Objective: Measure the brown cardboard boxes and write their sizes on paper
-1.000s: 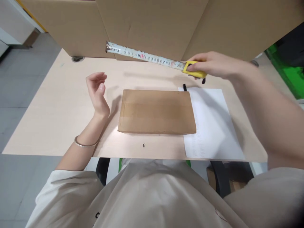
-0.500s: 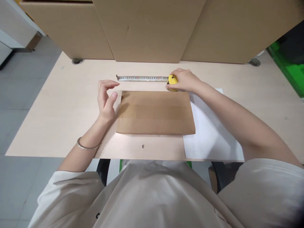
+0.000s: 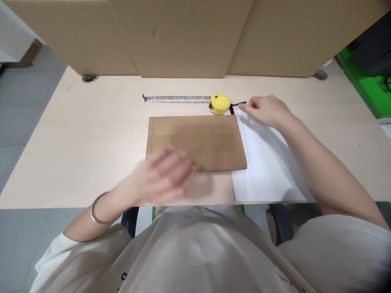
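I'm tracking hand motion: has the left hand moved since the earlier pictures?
Yes: against the cardboard box, the left hand has moved right, toward the box's near edge.

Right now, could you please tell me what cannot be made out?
All in the head view:
Bare left hand: motion blur obscures its fingers.
Brown rectangular cardboard box: the left hand covers its near-left corner.
White rectangular paper sheet: print too small to read.

Single head-worn view, facing forward and down.
It looks from close above the wearer's shirt (image 3: 198, 252) over the bench (image 3: 76, 142) to the cardboard panels (image 3: 183, 40) along the far edge.
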A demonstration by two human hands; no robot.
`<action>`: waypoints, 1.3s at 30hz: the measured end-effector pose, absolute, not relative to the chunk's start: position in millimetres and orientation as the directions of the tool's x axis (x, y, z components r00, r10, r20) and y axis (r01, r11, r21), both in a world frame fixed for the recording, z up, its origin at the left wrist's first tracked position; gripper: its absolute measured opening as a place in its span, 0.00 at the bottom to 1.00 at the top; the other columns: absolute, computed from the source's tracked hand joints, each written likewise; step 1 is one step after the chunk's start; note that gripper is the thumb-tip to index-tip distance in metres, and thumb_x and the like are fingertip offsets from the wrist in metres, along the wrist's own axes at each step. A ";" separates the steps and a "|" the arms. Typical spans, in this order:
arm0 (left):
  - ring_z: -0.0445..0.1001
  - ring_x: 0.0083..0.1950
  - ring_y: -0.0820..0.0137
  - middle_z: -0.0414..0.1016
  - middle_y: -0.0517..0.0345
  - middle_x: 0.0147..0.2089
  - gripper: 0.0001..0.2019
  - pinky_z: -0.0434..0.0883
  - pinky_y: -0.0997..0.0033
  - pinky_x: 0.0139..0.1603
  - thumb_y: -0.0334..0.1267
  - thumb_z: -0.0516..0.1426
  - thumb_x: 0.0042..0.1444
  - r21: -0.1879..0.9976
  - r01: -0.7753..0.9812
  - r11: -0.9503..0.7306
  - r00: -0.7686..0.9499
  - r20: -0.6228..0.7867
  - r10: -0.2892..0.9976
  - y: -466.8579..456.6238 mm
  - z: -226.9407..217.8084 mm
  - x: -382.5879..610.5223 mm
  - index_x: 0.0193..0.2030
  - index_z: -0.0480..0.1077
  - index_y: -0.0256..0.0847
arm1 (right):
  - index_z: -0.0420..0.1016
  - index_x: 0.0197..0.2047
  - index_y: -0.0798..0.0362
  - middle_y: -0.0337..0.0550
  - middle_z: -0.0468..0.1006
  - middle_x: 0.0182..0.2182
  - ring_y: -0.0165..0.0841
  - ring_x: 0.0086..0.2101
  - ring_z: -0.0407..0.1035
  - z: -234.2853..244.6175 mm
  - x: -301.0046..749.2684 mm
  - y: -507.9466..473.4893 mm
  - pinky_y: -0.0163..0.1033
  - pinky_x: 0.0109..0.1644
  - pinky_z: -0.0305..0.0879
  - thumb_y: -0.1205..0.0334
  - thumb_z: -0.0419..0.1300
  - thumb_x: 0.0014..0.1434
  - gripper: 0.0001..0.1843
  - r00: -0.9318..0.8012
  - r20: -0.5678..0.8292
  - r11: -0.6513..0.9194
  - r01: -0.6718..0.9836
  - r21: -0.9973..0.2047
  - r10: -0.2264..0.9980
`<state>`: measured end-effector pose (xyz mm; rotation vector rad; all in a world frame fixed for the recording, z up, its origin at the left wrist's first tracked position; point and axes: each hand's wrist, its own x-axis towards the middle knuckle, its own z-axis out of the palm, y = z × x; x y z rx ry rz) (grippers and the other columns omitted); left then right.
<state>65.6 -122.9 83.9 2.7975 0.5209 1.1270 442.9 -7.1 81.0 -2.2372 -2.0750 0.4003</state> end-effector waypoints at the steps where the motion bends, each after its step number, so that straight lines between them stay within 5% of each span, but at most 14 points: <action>1: 0.87 0.48 0.58 0.87 0.60 0.43 0.01 0.88 0.52 0.48 0.42 0.67 0.65 0.156 0.133 -0.979 0.771 0.605 0.201 -136.7 89.9 77.0 0.43 0.82 0.57 | 0.75 0.36 0.50 0.56 0.81 0.35 0.54 0.43 0.78 79.8 442.9 -15.2 0.52 0.49 0.70 0.39 0.60 0.75 0.25 0.039 -0.246 -0.077 0.986 -0.148 0.968; 4: 0.89 0.55 0.62 0.91 0.61 0.50 0.11 0.88 0.62 0.57 0.36 0.62 0.72 0.075 -0.127 -0.989 0.882 0.464 -0.078 -168.7 91.6 113.3 0.45 0.86 0.57 | 0.76 0.37 0.50 0.59 0.84 0.37 0.57 0.42 0.80 72.5 431.6 -36.2 0.51 0.45 0.67 0.41 0.57 0.75 0.23 -0.036 -0.376 0.032 0.999 -0.015 0.926; 8: 0.86 0.70 0.65 0.89 0.51 0.67 0.19 0.80 0.70 0.72 0.30 0.53 0.79 -0.040 -0.080 -0.996 0.960 0.267 -0.088 -182.9 60.0 152.4 0.62 0.86 0.43 | 0.77 0.42 0.52 0.63 0.86 0.44 0.58 0.45 0.80 69.7 425.5 -49.2 0.51 0.47 0.66 0.52 0.53 0.77 0.17 -0.064 -0.370 0.067 0.998 -0.003 0.927; 12: 0.68 0.88 0.57 0.70 0.43 0.85 0.29 0.68 0.60 0.88 0.44 0.63 0.76 0.188 0.053 -0.981 0.995 0.073 0.068 -178.6 28.0 170.8 0.80 0.73 0.36 | 0.75 0.35 0.51 0.53 0.84 0.37 0.45 0.37 0.76 75.6 456.7 -46.5 0.46 0.45 0.67 0.56 0.56 0.77 0.18 -0.128 -0.390 -0.031 0.925 -0.378 0.912; 15: 0.55 0.93 0.48 0.58 0.37 0.90 0.44 0.60 0.49 0.93 0.54 0.66 0.72 0.294 0.131 -0.947 0.991 -0.063 0.118 -173.8 19.9 175.1 0.86 0.63 0.32 | 0.73 0.34 0.50 0.44 0.77 0.26 0.34 0.26 0.66 72.0 480.5 -41.7 0.40 0.33 0.62 0.54 0.65 0.70 0.13 -0.139 -0.382 -0.159 0.743 -0.650 0.914; 19: 0.50 0.94 0.46 0.54 0.35 0.92 0.43 0.56 0.47 0.94 0.49 0.61 0.74 0.348 0.143 -0.926 0.988 -0.112 0.110 -170.3 19.2 174.8 0.88 0.57 0.30 | 0.65 0.33 0.47 0.37 0.70 0.19 0.27 0.18 0.55 53.6 485.6 -30.8 0.35 0.23 0.48 0.56 0.74 0.57 0.19 -0.100 -0.276 -0.219 0.385 -0.897 0.956; 23: 0.57 0.92 0.45 0.59 0.31 0.89 0.41 0.60 0.47 0.92 0.45 0.62 0.72 0.384 0.113 -0.916 0.994 -0.039 0.106 -168.8 15.3 171.6 0.86 0.61 0.28 | 0.67 0.33 0.47 0.43 0.78 0.24 0.31 0.19 0.66 35.5 478.5 -12.9 0.37 0.21 0.60 0.45 0.74 0.61 0.22 -0.067 -0.226 -0.192 0.329 -0.925 0.972; 26: 0.60 0.91 0.44 0.59 0.29 0.89 0.41 0.63 0.47 0.91 0.43 0.63 0.70 0.391 0.087 -0.916 0.996 -0.012 0.090 -168.3 12.3 169.7 0.85 0.63 0.27 | 0.69 0.30 0.49 0.42 0.78 0.23 0.30 0.20 0.69 29.3 478.1 -3.0 0.37 0.25 0.68 0.49 0.83 0.50 0.26 -0.048 -0.166 -0.140 0.347 -0.927 0.985; 32: 0.63 0.90 0.47 0.63 0.34 0.88 0.40 0.66 0.55 0.87 0.42 0.63 0.69 0.370 0.072 -0.926 0.997 -0.016 0.071 -165.0 18.9 170.5 0.85 0.65 0.29 | 0.68 0.26 0.48 0.38 0.74 0.18 0.28 0.19 0.65 29.6 480.6 -1.0 0.36 0.25 0.64 0.55 0.84 0.46 0.27 0.012 -0.170 -0.161 0.393 -0.905 0.985; 39: 0.64 0.89 0.50 0.63 0.33 0.88 0.40 0.68 0.57 0.87 0.42 0.64 0.69 0.434 0.034 -0.900 0.999 -0.043 0.017 -156.8 22.7 170.7 0.84 0.65 0.27 | 0.68 0.24 0.46 0.39 0.71 0.18 0.28 0.19 0.62 26.3 484.1 -3.3 0.39 0.22 0.59 0.45 0.87 0.45 0.31 -0.047 -0.154 -0.120 0.419 -0.900 0.987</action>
